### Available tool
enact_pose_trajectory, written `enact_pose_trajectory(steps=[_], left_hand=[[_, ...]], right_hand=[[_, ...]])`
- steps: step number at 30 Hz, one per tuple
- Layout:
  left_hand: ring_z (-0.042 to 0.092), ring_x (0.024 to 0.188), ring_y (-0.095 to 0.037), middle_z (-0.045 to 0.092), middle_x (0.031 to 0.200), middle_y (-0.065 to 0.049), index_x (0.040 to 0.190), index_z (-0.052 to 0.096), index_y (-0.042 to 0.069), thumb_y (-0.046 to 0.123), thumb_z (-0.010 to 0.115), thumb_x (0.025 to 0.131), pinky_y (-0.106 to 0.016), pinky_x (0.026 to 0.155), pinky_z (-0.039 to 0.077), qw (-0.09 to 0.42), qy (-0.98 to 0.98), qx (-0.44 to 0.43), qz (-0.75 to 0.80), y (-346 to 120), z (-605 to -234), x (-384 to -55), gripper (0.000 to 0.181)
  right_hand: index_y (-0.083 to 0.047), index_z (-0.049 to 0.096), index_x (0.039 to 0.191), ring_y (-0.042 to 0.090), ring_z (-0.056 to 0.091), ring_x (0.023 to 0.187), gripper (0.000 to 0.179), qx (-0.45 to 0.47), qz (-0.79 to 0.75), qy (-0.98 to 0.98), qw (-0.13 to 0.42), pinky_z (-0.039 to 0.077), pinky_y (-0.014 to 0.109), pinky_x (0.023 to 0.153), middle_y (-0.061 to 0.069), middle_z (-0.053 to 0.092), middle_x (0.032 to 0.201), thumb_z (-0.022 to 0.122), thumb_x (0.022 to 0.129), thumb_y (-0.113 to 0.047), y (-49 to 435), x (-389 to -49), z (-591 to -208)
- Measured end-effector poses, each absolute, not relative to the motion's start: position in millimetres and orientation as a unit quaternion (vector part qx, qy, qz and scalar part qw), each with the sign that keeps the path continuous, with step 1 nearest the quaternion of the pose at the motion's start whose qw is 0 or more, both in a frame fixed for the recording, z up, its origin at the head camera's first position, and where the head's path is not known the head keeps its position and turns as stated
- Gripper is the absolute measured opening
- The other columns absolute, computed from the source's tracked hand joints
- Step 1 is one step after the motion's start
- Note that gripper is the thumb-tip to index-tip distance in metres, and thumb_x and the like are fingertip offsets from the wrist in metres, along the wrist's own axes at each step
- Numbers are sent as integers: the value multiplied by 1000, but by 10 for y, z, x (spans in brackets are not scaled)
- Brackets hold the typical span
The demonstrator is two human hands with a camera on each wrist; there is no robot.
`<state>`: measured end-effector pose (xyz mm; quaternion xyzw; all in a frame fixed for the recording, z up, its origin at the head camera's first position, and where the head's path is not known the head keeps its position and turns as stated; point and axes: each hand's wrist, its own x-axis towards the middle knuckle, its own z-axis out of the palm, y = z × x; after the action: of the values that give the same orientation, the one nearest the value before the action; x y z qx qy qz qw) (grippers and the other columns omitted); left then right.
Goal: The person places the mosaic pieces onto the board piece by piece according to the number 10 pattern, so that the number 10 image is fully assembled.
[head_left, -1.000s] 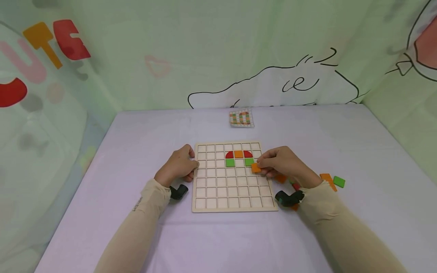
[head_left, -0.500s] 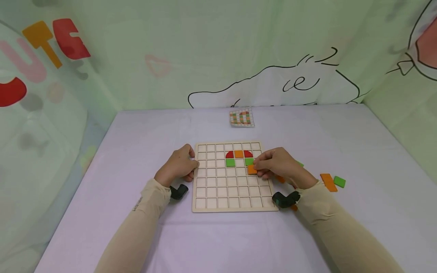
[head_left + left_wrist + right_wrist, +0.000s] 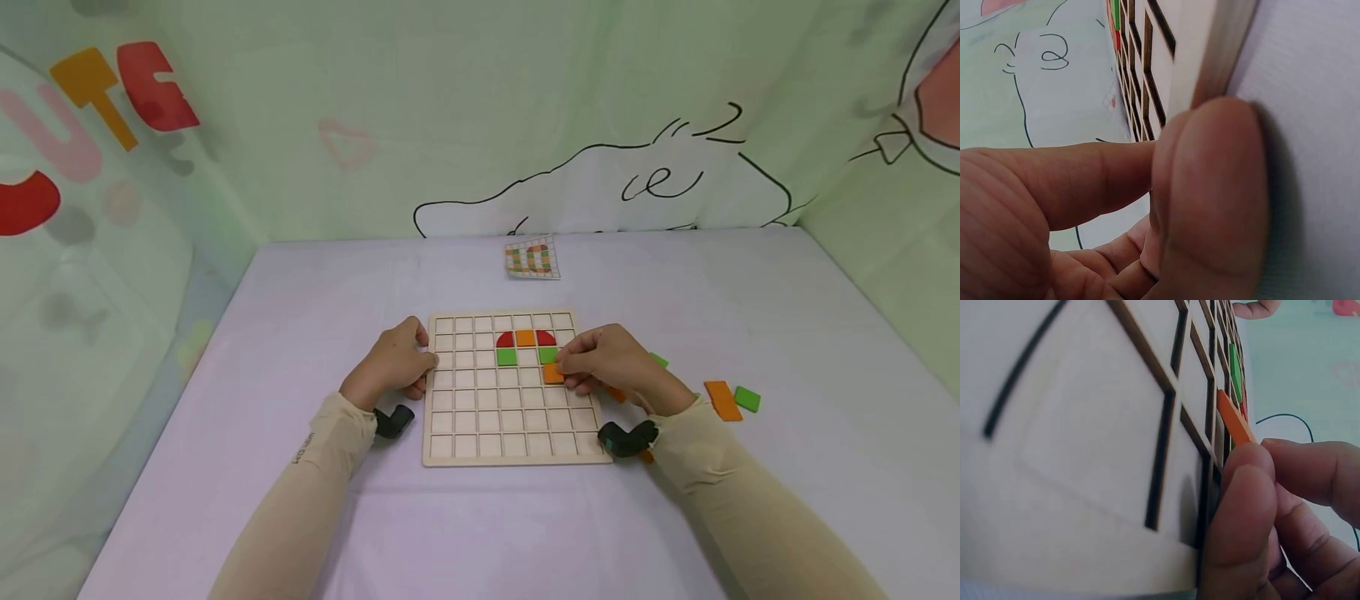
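Note:
A wooden grid board (image 3: pixel 487 422) lies flat on the table. My left hand (image 3: pixel 392 360) holds its left edge; in the left wrist view the fingertips (image 3: pixel 1219 162) are right at the rim. Between thumb and fingers my right hand (image 3: pixel 611 364) pinches an orange square tile (image 3: pixel 552 375), tilted over a cell in the right wrist view. That cell is just below the right green tile (image 3: pixel 548 355). Another green tile (image 3: pixel 506 357) sits further left. Above them run a red curved piece (image 3: pixel 505 340), an orange tile (image 3: pixel 525 338) and a second red curved piece (image 3: pixel 546 338).
Behind the board lies a small pattern card (image 3: pixel 532 257). Right of it are an orange rectangle (image 3: pixel 723 401), a green tile (image 3: pixel 747 399) and several loose pieces partly hidden by my right arm. A printed cloth wall (image 3: pixel 375 125) stands behind the table.
My right hand has moved slightly left with the orange tile, bringing it over the cell below the right green tile; it barely moves in the last half second. The left hand stays put.

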<state>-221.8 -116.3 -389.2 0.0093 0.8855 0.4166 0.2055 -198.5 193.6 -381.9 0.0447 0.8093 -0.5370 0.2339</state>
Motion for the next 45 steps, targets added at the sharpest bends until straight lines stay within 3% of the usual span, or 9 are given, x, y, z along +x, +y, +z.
enact_pose_trajectory(steps=[11, 18, 22, 26, 37, 45], left_hand=[[62, 51, -18, 63, 68, -14, 117, 47, 2, 6, 61, 100, -29, 50, 59, 201, 885, 12, 419, -1165, -3832, -2230, 22], [62, 49, -17, 63, 65, -13, 116, 47, 3, 6, 62, 100, -28, 50, 59, 202, 885, 6, 419, -1161, -3852, -2202, 22], [62, 48, -17, 62, 63, -13, 115, 47, 3, 6, 62, 100, -28, 49, 58, 202, 888, 6, 414, -1163, -3877, -2178, 21], [61, 48, -17, 62, 62, -13, 115, 47, 2, 6, 62, 101, -29, 49, 58, 206, 886, 6, 414, -1164, -3907, -2149, 21], [62, 49, -18, 64, 65, -15, 113, 47, 3, 4, 62, 98, -29, 48, 58, 203, 883, 6, 424, -1174, -3988, -2119, 21], [62, 48, -18, 63, 65, -14, 114, 48, 3, 4, 61, 98, -28, 49, 58, 196, 884, 14, 424, -1172, -3927, -2160, 21]], right_hand=[[7, 69, 114, 15, 66, 72, 25, 44, -527, 822, 212, 61, 25, 66, 9, 72, 87, 74, 96, -10, 1971, -1979, -3764], [-1, 73, 109, 19, 60, 76, 25, 25, -430, 888, 162, 52, 29, 64, 5, 70, 85, 76, 93, -19, 2275, -1806, -3714], [-2, 74, 111, 20, 60, 82, 30, 36, -394, 902, 175, 51, 30, 67, 4, 71, 93, 78, 90, -23, 2453, -1677, -3728], [-3, 73, 110, 21, 59, 78, 30, 48, -369, 908, 192, 51, 31, 65, 4, 68, 88, 80, 88, -22, 2522, -1595, -3776], [-6, 74, 96, 23, 56, 84, 21, 17, -308, 936, 169, 47, 31, 65, 5, 67, 88, 82, 83, -20, 2464, -1561, -3810], [-5, 72, 93, 18, 63, 69, 17, 12, -348, 925, 154, 54, 32, 62, 2, 68, 79, 82, 83, -15, 2438, -1561, -3729]])
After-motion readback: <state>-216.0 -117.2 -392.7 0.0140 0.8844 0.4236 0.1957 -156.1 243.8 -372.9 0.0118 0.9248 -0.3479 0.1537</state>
